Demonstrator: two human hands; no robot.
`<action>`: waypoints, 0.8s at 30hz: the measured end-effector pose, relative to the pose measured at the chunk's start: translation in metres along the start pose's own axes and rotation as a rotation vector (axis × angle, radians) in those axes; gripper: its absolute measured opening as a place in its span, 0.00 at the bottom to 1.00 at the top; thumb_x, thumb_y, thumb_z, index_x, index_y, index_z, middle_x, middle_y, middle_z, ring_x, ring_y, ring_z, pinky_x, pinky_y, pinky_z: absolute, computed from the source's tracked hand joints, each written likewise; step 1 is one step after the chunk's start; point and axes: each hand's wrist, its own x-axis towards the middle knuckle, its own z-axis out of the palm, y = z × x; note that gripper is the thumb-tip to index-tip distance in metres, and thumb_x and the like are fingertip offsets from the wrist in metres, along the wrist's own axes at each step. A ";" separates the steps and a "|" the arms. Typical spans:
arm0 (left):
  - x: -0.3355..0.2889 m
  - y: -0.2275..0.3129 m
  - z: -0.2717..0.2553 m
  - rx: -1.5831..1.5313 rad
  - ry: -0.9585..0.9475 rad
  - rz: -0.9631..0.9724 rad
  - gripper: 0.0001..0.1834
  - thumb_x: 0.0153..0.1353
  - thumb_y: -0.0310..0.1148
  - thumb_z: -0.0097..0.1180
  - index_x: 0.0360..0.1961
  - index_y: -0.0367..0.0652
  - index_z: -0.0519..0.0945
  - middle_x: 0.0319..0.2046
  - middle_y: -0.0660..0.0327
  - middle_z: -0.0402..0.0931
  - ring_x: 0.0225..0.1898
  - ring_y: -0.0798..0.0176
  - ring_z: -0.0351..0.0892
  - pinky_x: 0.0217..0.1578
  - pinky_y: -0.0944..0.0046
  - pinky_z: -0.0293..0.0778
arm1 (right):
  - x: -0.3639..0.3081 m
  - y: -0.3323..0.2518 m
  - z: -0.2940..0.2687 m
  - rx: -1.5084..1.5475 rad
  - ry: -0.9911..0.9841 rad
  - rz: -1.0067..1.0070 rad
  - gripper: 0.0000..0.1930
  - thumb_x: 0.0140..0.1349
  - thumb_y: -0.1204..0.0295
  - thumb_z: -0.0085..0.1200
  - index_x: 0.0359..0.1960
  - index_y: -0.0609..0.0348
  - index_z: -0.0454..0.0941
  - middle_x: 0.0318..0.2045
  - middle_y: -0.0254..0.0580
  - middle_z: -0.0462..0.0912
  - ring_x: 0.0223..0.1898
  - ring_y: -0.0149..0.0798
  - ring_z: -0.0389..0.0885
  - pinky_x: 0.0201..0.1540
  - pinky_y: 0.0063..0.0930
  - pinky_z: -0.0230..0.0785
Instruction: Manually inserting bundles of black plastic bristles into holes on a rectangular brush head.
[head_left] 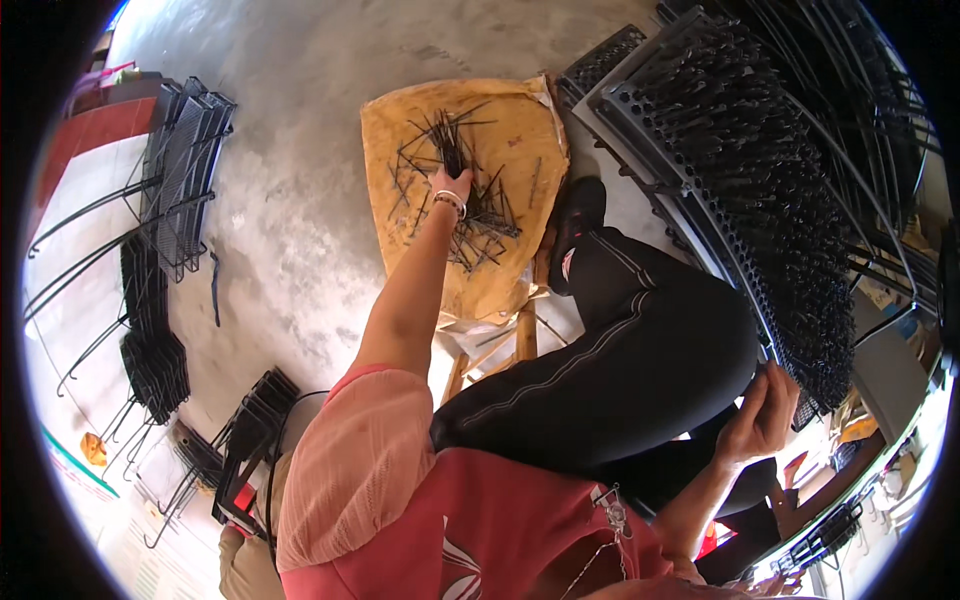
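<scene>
My left hand point(452, 186), with bracelets at the wrist, reaches over a worn yellow-tan board. It is closed around a bunch of thin black rods point(452, 150) whose far ends fan out. More loose black rods point(485, 225) lie scattered on the board under and beside the hand. My right hand point(762, 412) is at the right, by my bent knee and the near end of a large frame packed with black pieces. Its fingers are curled and pinched together; whatever is between them is too small to make out.
The yellow-tan board point(400, 115) rests on a wooden support point(526, 335). A long metal frame point(690, 190) full of upright black pieces runs along the right, beside my leg. Black wire racks point(190, 180) stand at the left. Another person's trousers point(250, 565) show lower left.
</scene>
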 end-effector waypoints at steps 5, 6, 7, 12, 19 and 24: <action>-0.035 -0.018 -0.019 -0.534 -0.142 0.160 0.19 0.57 0.33 0.56 0.48 0.35 0.71 0.40 0.55 0.73 0.38 0.59 0.72 0.40 0.60 0.70 | -0.007 -0.007 -0.004 0.008 -0.062 -0.068 0.08 0.61 0.85 0.48 0.41 0.72 0.77 0.37 0.48 0.77 0.30 0.32 0.76 0.30 0.19 0.69; -0.052 -0.009 -0.028 -0.538 -0.148 0.166 0.19 0.57 0.33 0.56 0.48 0.35 0.71 0.40 0.55 0.73 0.38 0.59 0.72 0.40 0.60 0.70 | -0.008 -0.009 -0.006 0.003 -0.055 -0.069 0.08 0.61 0.85 0.48 0.41 0.72 0.77 0.37 0.48 0.77 0.30 0.32 0.76 0.30 0.19 0.69; -0.066 -0.004 -0.038 -0.603 -0.109 0.217 0.19 0.57 0.32 0.56 0.48 0.36 0.71 0.38 0.57 0.74 0.37 0.62 0.72 0.38 0.62 0.70 | -0.011 -0.012 -0.008 0.008 -0.055 -0.064 0.09 0.60 0.86 0.48 0.41 0.71 0.77 0.37 0.48 0.77 0.29 0.32 0.76 0.29 0.19 0.69; -0.092 -0.007 -0.073 -0.905 -0.053 0.357 0.16 0.57 0.30 0.58 0.46 0.39 0.72 0.34 0.66 0.75 0.34 0.70 0.72 0.36 0.69 0.70 | -0.009 -0.041 -0.013 0.059 -0.034 -0.090 0.08 0.58 0.87 0.50 0.38 0.70 0.79 0.35 0.46 0.79 0.25 0.29 0.75 0.24 0.17 0.67; -0.131 0.007 -0.101 -0.939 -0.047 0.526 0.12 0.56 0.31 0.61 0.39 0.39 0.75 0.32 0.64 0.76 0.31 0.70 0.74 0.33 0.70 0.70 | -0.027 -0.060 -0.033 0.187 0.028 -0.078 0.07 0.58 0.85 0.52 0.37 0.70 0.79 0.35 0.46 0.79 0.24 0.28 0.75 0.24 0.16 0.67; -0.158 0.015 -0.129 -0.954 -0.140 0.443 0.10 0.57 0.34 0.61 0.30 0.40 0.75 0.21 0.67 0.75 0.21 0.70 0.71 0.23 0.70 0.66 | -0.030 -0.096 -0.035 0.325 -0.014 -0.068 0.08 0.59 0.84 0.52 0.39 0.70 0.79 0.36 0.45 0.79 0.27 0.28 0.77 0.27 0.15 0.68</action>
